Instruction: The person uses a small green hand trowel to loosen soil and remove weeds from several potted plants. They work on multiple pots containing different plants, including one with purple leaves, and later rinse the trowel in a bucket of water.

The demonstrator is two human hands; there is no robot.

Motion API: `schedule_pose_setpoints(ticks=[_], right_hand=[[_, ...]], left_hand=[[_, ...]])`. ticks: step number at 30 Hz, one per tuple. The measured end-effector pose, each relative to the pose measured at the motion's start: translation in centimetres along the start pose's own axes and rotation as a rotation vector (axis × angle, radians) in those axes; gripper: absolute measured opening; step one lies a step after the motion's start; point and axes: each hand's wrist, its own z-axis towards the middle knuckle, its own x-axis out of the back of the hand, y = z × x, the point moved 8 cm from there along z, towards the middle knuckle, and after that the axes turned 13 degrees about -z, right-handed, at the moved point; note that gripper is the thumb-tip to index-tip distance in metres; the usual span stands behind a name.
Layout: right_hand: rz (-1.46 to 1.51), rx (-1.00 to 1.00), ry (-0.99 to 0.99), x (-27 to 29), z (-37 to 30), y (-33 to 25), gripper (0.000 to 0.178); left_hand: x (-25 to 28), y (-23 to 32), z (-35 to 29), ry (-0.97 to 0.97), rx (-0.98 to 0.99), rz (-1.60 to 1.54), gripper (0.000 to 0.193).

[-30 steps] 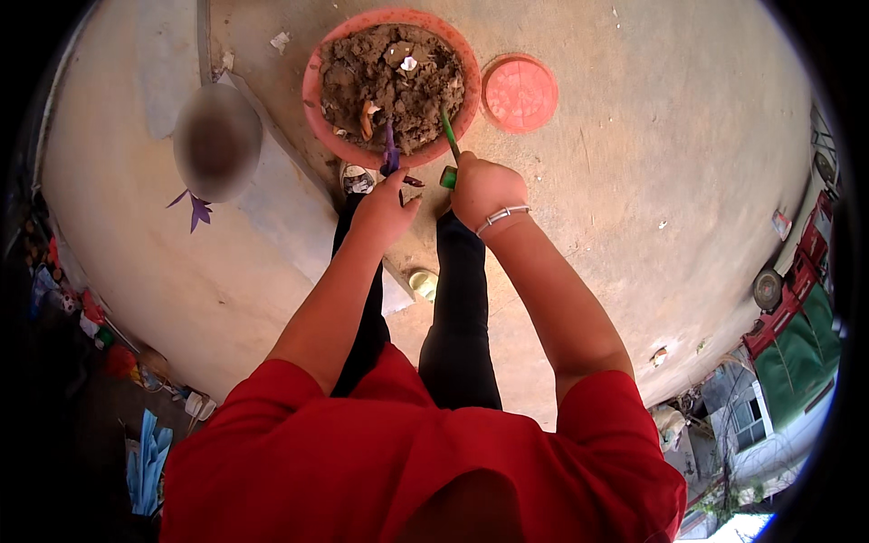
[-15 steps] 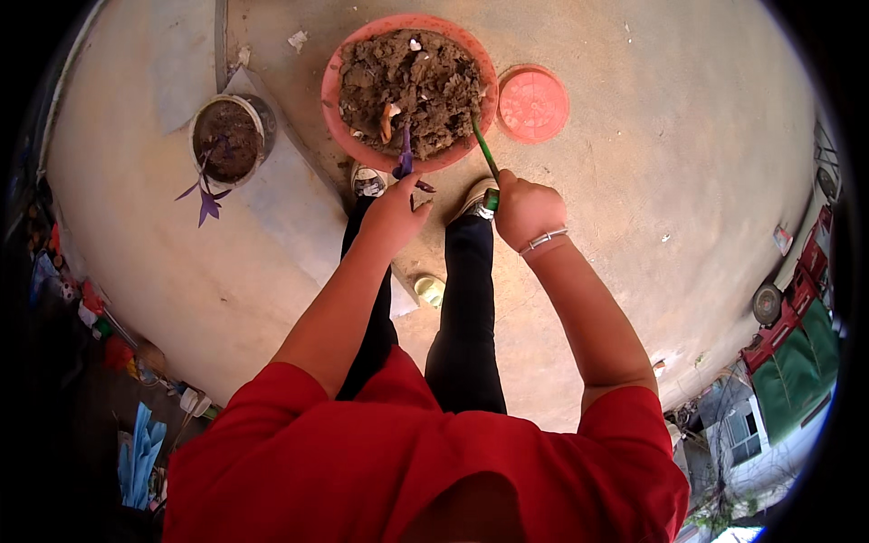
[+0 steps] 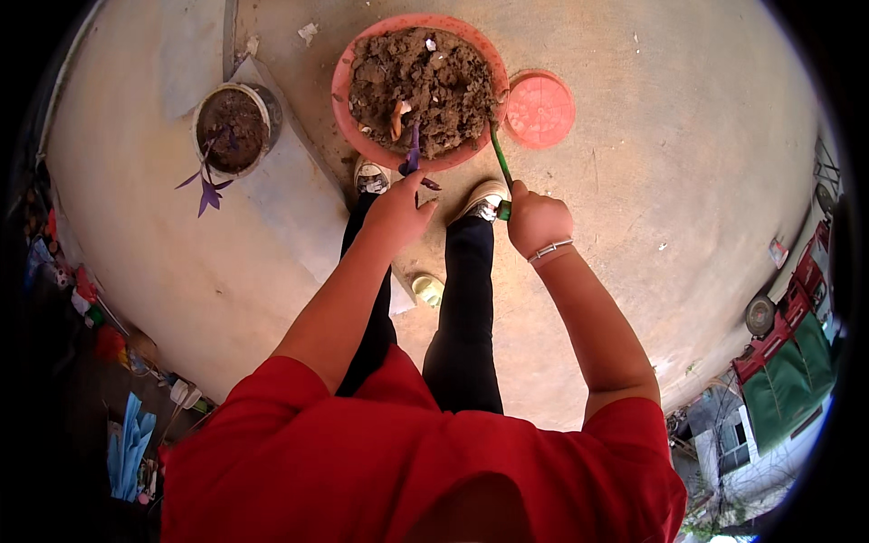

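Observation:
A round pink-red pot point(image 3: 339, 95) full of clumpy brown soil point(image 3: 389, 72) stands ahead of my feet. My left hand point(image 3: 398, 213) is closed on a purple-leaved plant cutting point(image 3: 413, 152), whose upper end reaches over the near rim to the soil. White bits and an orange-brown piece point(image 3: 396, 119) lie on the soil. In my right hand point(image 3: 540, 224), closed in a fist, is a green-handled tool point(image 3: 501, 156). It slants up to the pot's right rim, and I cannot make out its head.
A smaller whitish pot point(image 3: 195, 136) with soil and a drooping purple plant point(image 3: 209, 195) stands at the left. A pink round saucer point(image 3: 540, 109) lies right of the big pot. Between my legs sits a small yellowish container point(image 3: 427, 290).
The tool's far end has shifted outward to the pot's right rim, and my right hand has come slightly right and nearer. My left hand still holds the cutting. The whole view has shifted slightly.

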Motion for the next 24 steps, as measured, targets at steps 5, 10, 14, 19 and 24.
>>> schedule_pose_setpoints(ticks=[5,10,14,19,24], right_hand=[[0.142,-0.072,0.064,0.9,-1.5,0.5,0.015],[0.258,-0.065,0.044,1.2,-2.2,0.6,0.02],[0.43,-0.063,0.071,3.2,-4.8,0.9,0.021],[0.63,-0.06,-0.073,1.6,-7.4,1.1,0.023],[0.623,-0.043,-0.195,-0.9,-7.3,-0.3,0.026]], left_hand=[[0.7,0.0,-0.1,0.038,-0.105,-0.055,0.058],[1.3,-0.6,-0.4,0.01,-0.181,-0.13,0.065],[1.8,-0.7,-1.1,-0.015,-0.189,-0.185,0.064],[2.1,-0.3,-1.0,-0.09,-0.154,-0.246,0.063],[2.1,-0.3,-1.0,-0.11,-0.12,-0.237,0.063]])
